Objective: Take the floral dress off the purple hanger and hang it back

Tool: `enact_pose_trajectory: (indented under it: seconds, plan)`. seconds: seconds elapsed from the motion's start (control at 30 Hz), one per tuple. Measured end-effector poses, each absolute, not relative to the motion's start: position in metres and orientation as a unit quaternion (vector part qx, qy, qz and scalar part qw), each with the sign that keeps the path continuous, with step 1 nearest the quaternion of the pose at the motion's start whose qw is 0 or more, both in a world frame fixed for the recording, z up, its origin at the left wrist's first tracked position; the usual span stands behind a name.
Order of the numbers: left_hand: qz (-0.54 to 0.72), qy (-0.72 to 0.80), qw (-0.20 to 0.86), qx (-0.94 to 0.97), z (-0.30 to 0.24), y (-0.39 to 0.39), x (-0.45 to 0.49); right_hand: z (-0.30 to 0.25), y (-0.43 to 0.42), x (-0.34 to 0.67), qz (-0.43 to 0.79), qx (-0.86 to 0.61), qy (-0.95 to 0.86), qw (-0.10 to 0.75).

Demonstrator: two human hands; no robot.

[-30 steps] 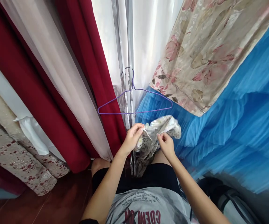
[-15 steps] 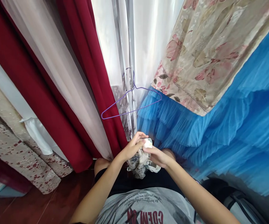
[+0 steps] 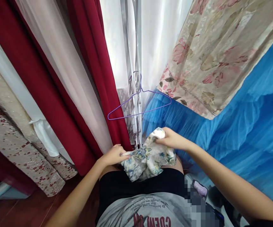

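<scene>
My left hand pinches one upper corner of a white floral garment that looks like a pair of shorts. The opposite upper corner is gripped by my right hand, which sits higher and further right. Between the two hands the cloth, printed in blue, yellow and green, hangs loosely over my lap. Just beyond it, a purple wire hanger hangs bare on a metal stand.
Dark red drapes and patterned fabrics hang on the left. A floral cloth and blue tulle fill the right side. A phone lies to the right of my lap, above the tiled floor.
My hands were close together on the bunched-up garment. They have moved apart, left hand to the left and right hand up and right, spreading the cloth. The view has shifted slightly.
</scene>
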State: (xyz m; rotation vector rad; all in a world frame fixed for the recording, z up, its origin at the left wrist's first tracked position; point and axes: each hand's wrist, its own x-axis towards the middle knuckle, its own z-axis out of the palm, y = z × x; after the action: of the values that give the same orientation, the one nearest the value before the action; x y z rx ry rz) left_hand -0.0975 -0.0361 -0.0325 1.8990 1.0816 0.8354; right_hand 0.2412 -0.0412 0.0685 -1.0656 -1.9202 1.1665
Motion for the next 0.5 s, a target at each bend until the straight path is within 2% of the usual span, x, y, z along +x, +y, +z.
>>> enact_pose_trajectory:
  seconds: [0.13,0.3,0.5]
  plan:
    - [0.325,0.443,0.282,0.786,0.002,-0.016,-0.139,0.082,-0.003,0.257,0.286,-0.481,-0.742,0.369]
    - [0.376,0.477,0.077,0.791,0.065,0.014,-0.165,0.08,0.051,0.262,0.183,-0.468,-0.749,0.431]
    - [0.384,0.414,-0.041,0.824,0.119,0.033,-0.14,0.06,0.081,0.251,0.165,-0.485,-0.74,0.435]
